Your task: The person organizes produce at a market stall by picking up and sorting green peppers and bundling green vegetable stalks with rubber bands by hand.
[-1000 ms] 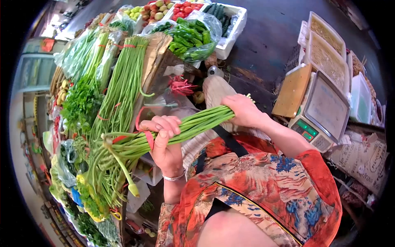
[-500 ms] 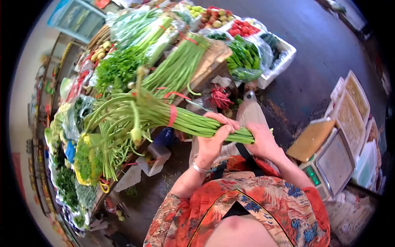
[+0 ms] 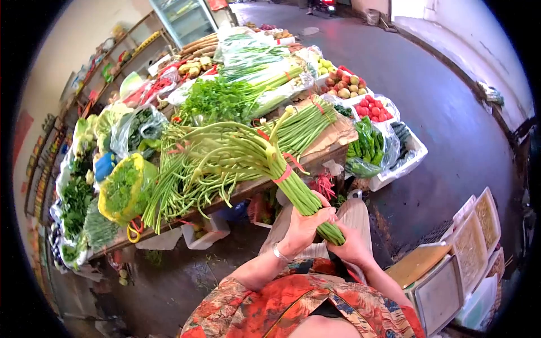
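Observation:
A long bunch of garlic scapes (image 3: 297,190), bound with a pink-red band (image 3: 283,174), slants in front of my body with its curly, budded tops toward the table. My left hand (image 3: 307,226) is wrapped round the stalks below the band. Around the cut lower ends, my right hand (image 3: 351,243) is closed, its fingers partly hidden. Just beyond the tops, another tied bunch of green stalks (image 3: 307,125) lies on brown cardboard (image 3: 337,137) on the table.
Vegetables crowd the table, among them leafy greens (image 3: 217,100) and a yellow bag of greens (image 3: 127,188). White boxes hold tomatoes (image 3: 373,109) and green peppers (image 3: 367,141) at its right end. A scale (image 3: 437,296) and trays of pale goods (image 3: 470,239) stand at my right.
The view has tilted up and shifted. The garlic scapes have swung from nearly level to a steeper slant, cut ends lower, with both hands still round them.

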The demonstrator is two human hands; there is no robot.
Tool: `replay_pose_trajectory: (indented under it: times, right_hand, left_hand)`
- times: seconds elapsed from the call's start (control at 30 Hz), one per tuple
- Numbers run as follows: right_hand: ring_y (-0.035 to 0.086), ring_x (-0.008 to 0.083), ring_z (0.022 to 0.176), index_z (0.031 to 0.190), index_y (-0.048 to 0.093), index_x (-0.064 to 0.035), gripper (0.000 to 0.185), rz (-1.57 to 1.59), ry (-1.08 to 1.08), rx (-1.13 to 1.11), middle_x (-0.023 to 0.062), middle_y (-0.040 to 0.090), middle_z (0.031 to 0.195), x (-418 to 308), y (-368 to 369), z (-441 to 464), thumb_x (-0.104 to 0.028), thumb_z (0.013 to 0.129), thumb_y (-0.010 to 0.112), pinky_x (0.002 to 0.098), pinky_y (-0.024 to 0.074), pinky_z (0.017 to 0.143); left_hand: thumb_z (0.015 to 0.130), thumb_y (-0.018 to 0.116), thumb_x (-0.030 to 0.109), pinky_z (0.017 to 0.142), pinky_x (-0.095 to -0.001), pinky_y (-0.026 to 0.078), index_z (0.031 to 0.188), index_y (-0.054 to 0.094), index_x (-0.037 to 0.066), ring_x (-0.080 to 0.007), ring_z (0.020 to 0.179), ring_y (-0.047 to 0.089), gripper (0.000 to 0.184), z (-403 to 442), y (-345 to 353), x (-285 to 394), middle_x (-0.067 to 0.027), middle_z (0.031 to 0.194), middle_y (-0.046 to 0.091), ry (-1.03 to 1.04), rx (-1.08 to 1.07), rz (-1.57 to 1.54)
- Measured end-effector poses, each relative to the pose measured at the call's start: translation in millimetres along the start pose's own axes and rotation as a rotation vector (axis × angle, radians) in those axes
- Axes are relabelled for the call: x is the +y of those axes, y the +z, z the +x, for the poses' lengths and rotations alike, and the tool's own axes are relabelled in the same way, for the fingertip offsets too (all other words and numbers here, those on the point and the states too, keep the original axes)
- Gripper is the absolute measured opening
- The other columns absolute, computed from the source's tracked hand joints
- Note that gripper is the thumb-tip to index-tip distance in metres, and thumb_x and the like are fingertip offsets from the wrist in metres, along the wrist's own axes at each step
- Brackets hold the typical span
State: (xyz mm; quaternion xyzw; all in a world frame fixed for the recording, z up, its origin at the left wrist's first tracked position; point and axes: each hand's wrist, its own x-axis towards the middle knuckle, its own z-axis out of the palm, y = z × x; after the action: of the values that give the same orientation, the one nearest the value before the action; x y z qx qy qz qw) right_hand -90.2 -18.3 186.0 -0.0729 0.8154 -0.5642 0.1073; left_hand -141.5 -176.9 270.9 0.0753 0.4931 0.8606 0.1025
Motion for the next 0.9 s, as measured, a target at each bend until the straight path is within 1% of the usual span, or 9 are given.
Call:
replay_pose_trajectory:
  times: [0.13,0.23,0.43,0.5,0.57,0.67,0.73,0.8,0.9]
  right_hand:
    - [0.068,0.0285,0.089,0.114,0.062,-0.0065,0.039,0.116,-0.003,-0.025,0.0162,0.070,0.095,-14.9,0.5,-1.0,-0.013,0.078,0.076,0.0373,0.0524,0.080]
    - [0.068,0.0224,0.088,0.111,0.063,-0.0040,0.037,0.164,0.005,-0.034,0.0138,0.070,0.094,-9.1,1.5,-1.0,-0.011,0.078,0.076,0.0363,0.0522,0.081]
    - [0.068,0.0232,0.091,0.116,0.062,-0.0040,0.040,0.170,0.049,-0.068,0.0130,0.070,0.099,-27.3,-5.1,-7.2,-0.013,0.080,0.076,0.0352,0.0519,0.084]
    - [0.063,0.0134,0.097,0.113,0.064,-0.0005,0.035,0.241,0.128,-0.051,0.0081,0.069,0.102,-36.7,-6.4,-8.6,-0.008,0.080,0.073,0.0325,0.0504,0.087]
    - [0.063,0.0147,0.103,0.122,0.061,-0.0015,0.044,0.161,0.084,0.009,0.0104,0.068,0.107,-42.2,-6.0,-7.5,-0.007,0.080,0.073,0.0330,0.0499,0.089]
    - [0.061,0.0170,0.112,0.138,0.050,-0.0043,0.062,0.078,0.026,0.026,0.0147,0.066,0.117,-46.8,-10.2,-4.7,-0.007,0.080,0.071,0.0339,0.0485,0.094]
    - [0.066,0.0237,0.107,0.140,0.049,-0.0135,0.065,0.096,-0.028,0.014,0.0155,0.068,0.112,-45.6,-10.7,-3.6,-0.015,0.080,0.074,0.0366,0.0513,0.090]
    - [0.070,0.0304,0.101,0.142,0.049,-0.0228,0.068,0.093,-0.057,0.001,0.0163,0.071,0.108,-41.4,-8.7,-2.5,-0.023,0.080,0.077,0.0393,0.0540,0.087]
    - [0.068,0.0291,0.097,0.127,0.054,-0.0156,0.054,0.003,-0.057,-0.049,0.0144,0.069,0.106,-37.6,-11.0,-1.5,-0.024,0.080,0.077,0.0404,0.0527,0.086]
  left_hand:
    - [0.087,0.071,0.003,0.070,-0.0297,0.054,0.103,0.056,0.002,-0.0151,0.075,0.064,0.022,0.4,-3.6,4.9,-0.0054,0.083,0.062,-0.053,0.037,-0.028]
    - [0.087,0.068,0.005,0.075,-0.0367,0.055,0.104,0.053,0.001,-0.0208,0.077,0.064,0.024,1.0,-1.3,14.2,-0.0093,0.082,0.062,-0.116,0.039,-0.008]
    - [0.086,0.075,0.009,0.080,-0.0350,0.054,0.119,0.054,0.003,-0.0195,0.084,0.066,0.040,6.9,-7.3,16.3,-0.0067,0.091,0.065,-0.006,-0.191,-0.016]
    - [0.087,0.075,0.010,0.084,-0.0363,0.054,0.126,0.051,0.003,-0.0202,0.087,0.066,0.047,4.6,-6.8,12.7,-0.0072,0.094,0.066,0.004,-0.229,-0.018]
    - [0.085,0.074,0.011,0.087,-0.0381,0.054,0.125,0.051,0.003,-0.0215,0.095,0.065,0.047,-3.0,-1.3,5.6,-0.0098,0.096,0.065,-0.033,-0.237,0.010]
    - [0.089,0.069,0.007,0.084,-0.0368,0.055,0.117,0.054,0.002,-0.0206,0.090,0.066,0.032,-9.1,-1.3,-5.4,-0.0095,0.094,0.066,-0.057,-0.206,0.067]
    - [0.092,0.064,0.003,0.081,-0.0364,0.057,0.104,0.057,0.000,-0.0209,0.087,0.067,0.015,-10.2,3.6,-1.2,-0.0107,0.090,0.067,-0.068,-0.149,0.005]
    - [0.092,0.063,0.001,0.080,-0.0365,0.057,0.104,0.057,0.000,-0.0206,0.086,0.067,0.013,-10.7,0.4,-2.4,-0.0112,0.090,0.066,-0.052,-0.136,0.081]
    - [0.092,0.061,-0.003,0.080,-0.0324,0.055,0.104,0.058,0.000,-0.0171,0.084,0.065,0.012,-13.9,2.0,4.0,-0.0089,0.090,0.065,-0.041,-0.081,0.179]
